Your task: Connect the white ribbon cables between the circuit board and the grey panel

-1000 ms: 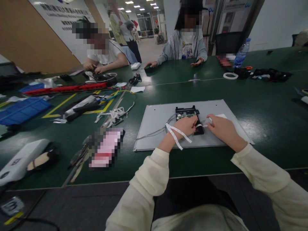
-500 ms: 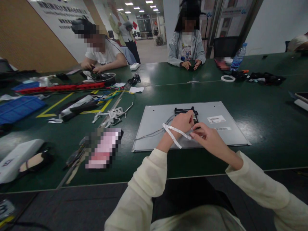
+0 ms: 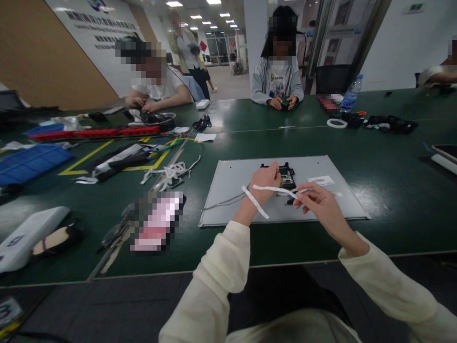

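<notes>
A grey metal panel (image 3: 321, 207) lies flat on the green table in front of me. On it sits a black circuit board module (image 3: 286, 175) with grey wires (image 3: 228, 200) running off to the left. My left hand (image 3: 264, 181) is curled just left of the module, pinching one end of a white strip of tape (image 3: 276, 189); more tape trails over my wrist. My right hand (image 3: 319, 202) hovers above the panel's near edge and pinches the strip's other end, holding it stretched between both hands.
A pile of white tape strips (image 3: 167, 172), black and red cable bundles (image 3: 107, 131) and a blue tray (image 3: 30, 162) fill the left side. A tape roll (image 3: 336, 123) and water bottle (image 3: 351, 94) stand far right. Two seated people (image 3: 276, 81) work opposite.
My right hand left the board, came toward me and took the free end of the tape, drawing it out to the right. The left hand lifted slightly off the module.
</notes>
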Motion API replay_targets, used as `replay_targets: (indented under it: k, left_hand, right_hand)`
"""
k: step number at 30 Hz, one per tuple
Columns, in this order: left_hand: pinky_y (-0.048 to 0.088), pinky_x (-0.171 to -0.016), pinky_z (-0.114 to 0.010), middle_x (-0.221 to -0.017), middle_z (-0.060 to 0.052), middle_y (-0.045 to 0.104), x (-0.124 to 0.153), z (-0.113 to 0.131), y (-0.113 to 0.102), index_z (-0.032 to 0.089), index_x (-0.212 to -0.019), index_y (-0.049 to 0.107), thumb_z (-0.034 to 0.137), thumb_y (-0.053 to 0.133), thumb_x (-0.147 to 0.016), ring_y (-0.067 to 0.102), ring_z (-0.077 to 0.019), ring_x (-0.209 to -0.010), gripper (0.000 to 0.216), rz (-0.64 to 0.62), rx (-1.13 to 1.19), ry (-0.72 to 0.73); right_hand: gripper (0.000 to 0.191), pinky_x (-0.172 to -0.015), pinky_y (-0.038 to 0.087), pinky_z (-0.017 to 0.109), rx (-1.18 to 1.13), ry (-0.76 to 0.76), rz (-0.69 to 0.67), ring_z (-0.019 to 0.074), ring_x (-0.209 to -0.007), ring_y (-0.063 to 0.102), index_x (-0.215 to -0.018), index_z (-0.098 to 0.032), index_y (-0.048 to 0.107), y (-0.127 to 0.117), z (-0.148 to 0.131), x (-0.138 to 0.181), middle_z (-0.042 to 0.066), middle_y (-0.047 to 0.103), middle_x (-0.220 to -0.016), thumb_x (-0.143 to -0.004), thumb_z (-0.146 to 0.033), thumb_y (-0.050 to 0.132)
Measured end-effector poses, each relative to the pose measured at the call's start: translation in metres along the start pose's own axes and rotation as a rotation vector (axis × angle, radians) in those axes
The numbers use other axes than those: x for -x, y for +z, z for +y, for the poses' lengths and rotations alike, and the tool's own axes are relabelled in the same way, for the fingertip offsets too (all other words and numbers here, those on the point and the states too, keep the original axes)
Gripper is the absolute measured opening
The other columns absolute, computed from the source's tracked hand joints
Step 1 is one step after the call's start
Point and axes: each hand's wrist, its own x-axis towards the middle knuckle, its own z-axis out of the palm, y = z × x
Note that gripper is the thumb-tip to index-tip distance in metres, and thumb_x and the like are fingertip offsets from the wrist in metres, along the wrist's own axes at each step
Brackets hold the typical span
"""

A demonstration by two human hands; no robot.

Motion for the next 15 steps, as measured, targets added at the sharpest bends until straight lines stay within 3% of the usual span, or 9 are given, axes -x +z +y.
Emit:
replay_targets:
  k: [7, 11, 15]
  left_hand:
    - [0.044, -0.07, -0.028, -0.081, -0.003, 0.066, -0.003, -0.012, 0.002, 0.02, -0.096, 0.055, 0.019, 0.044, -0.089, 0.062, -0.0184, -0.078, 0.013, 0.197, 0.156, -0.107]
    - [0.046, -0.077, -0.027, -0.089, -0.005, 0.066, -0.006, -0.012, 0.007, 0.019, -0.098, 0.055, 0.013, 0.041, -0.087, 0.062, -0.0165, -0.084, 0.018, 0.233, 0.273, -0.069]
    - [0.045, -0.091, -0.03, -0.104, -0.008, 0.064, -0.013, -0.007, 0.012, 0.017, -0.106, 0.056, 0.009, 0.038, -0.087, 0.059, -0.0176, -0.1, 0.028, 0.254, 0.263, -0.004]
  right_hand:
    - [0.03, -0.054, 0.046, 0.02, 0.089, -0.156, 0.293, 0.0141, -0.072, 0.065, -0.096, -0.02, 0.061, -0.036, -0.003, -0.054, 0.003, 0.069, -0.078, -0.076, -0.042, 0.065]
    - [0.031, -0.054, 0.044, 0.019, 0.134, -0.149, 0.321, 0.0149, -0.074, 0.067, -0.095, -0.018, 0.061, -0.038, 0.011, -0.087, 0.004, 0.069, -0.08, -0.076, -0.043, 0.062]
    - [0.037, -0.053, 0.044, 0.021, 0.196, -0.104, 0.285, 0.0179, -0.077, 0.068, -0.097, -0.016, 0.062, -0.033, 0.031, -0.101, 0.007, 0.07, -0.081, -0.075, -0.046, 0.06]
